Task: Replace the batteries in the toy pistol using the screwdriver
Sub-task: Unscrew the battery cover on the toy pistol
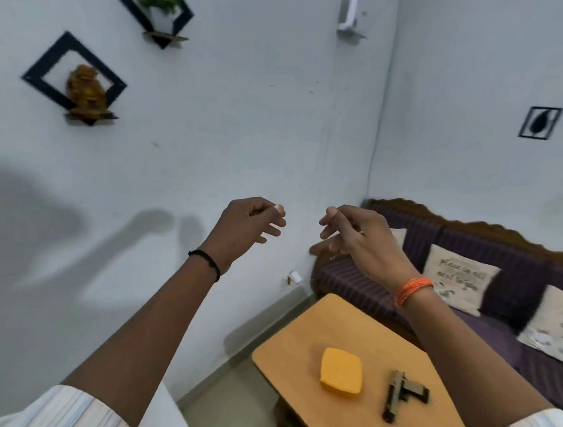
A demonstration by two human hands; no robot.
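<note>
The fingers [275, 221] of both hands hung loosely curled in the air, gripping nothing, the left hand [252, 223] and right hand [354, 232] raised well above the bench [299, 338]. The toy pistol [402, 394] lay untouched on it beside a yellow box [341, 370]. No screwdriver showed; by appearances, every step remained undone.
</note>
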